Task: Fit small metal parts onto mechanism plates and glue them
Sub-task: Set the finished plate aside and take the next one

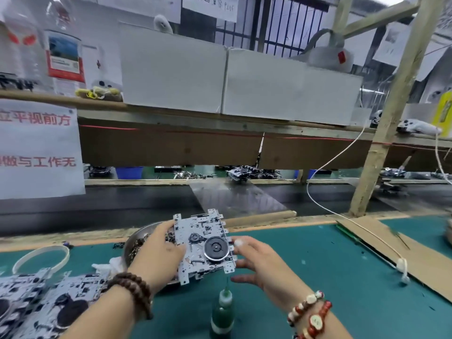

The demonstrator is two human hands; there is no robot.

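Observation:
A silver mechanism plate (203,241) with a black round wheel on it is held tilted above the green mat. My left hand (159,253) grips its left edge. My right hand (256,260) touches its right edge with the fingertips, the lower fingers spread apart beneath it. Under my left hand sits a metal bowl (137,237) with small dark metal parts in it. Near the front edge stands a green glue bottle (223,311) with a thin needle tip, upright, just below the plate.
A stack of more mechanism plates (36,299) lies at the lower left, with a white ring (41,255) behind it. Brown cardboard (403,250) and a white cable (381,238) lie at the right. A dark conveyor belt (146,201) runs behind the mat, under a wooden shelf.

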